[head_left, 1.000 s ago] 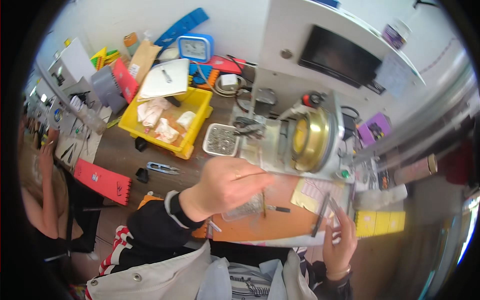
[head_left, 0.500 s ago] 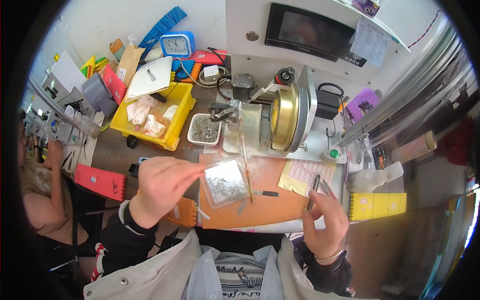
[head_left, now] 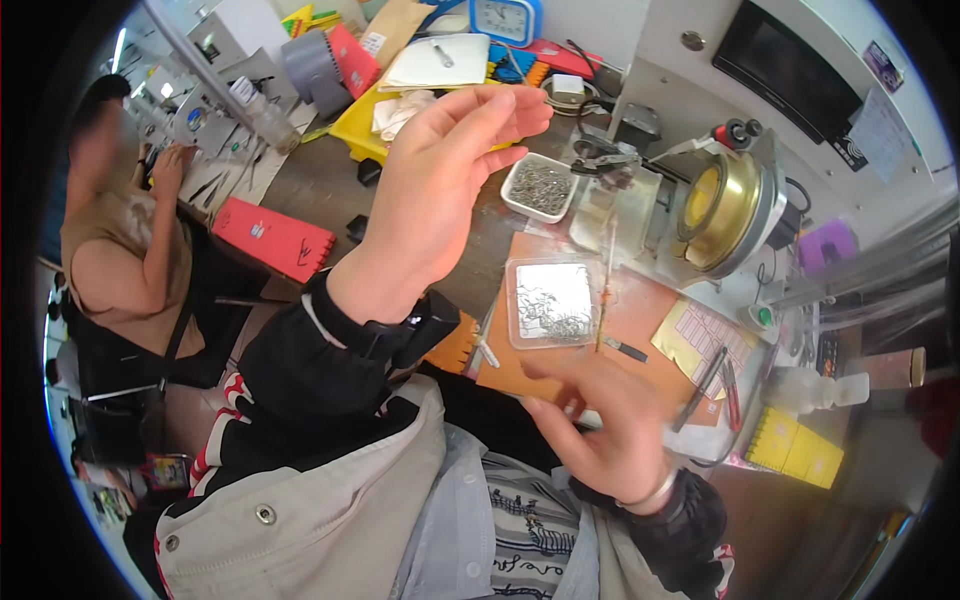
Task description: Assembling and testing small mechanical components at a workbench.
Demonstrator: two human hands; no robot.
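My left hand (head_left: pixel 435 185) is raised over the left side of the bench, in front of the yellow bin (head_left: pixel 352 130). Its fingers are loosely curled and apart, with nothing seen in them. Near the bench's front edge my right hand (head_left: pixel 612 430) hovers, slightly blurred, thumb and fingers apart and empty. Beyond it a clear shallow plastic box (head_left: pixel 512 300) holds many small bent metal pieces. A dark pair of tweezers (head_left: pixel 705 382) and a red-handled tool (head_left: pixel 732 395) lie right of my right hand. A small dark blade-like tool (head_left: pixel 625 348) rests beside the box on the orange mat (head_left: pixel 655 310).
A white dish (head_left: pixel 538 188) of small metal parts stands behind the box. Right of it is a machine with a brass-coloured wheel (head_left: pixel 705 212). A yellow label sheet (head_left: pixel 690 340), clear bottle (head_left: pixel 800 390) and red folder (head_left: pixel 270 238) lie around. A co-worker (head_left: pixel 125 250) sits at left.
My view has swung left. My left hand has risen away from the clear box and its pinched fingers have parted. My right hand has moved left, away from the tweezers.
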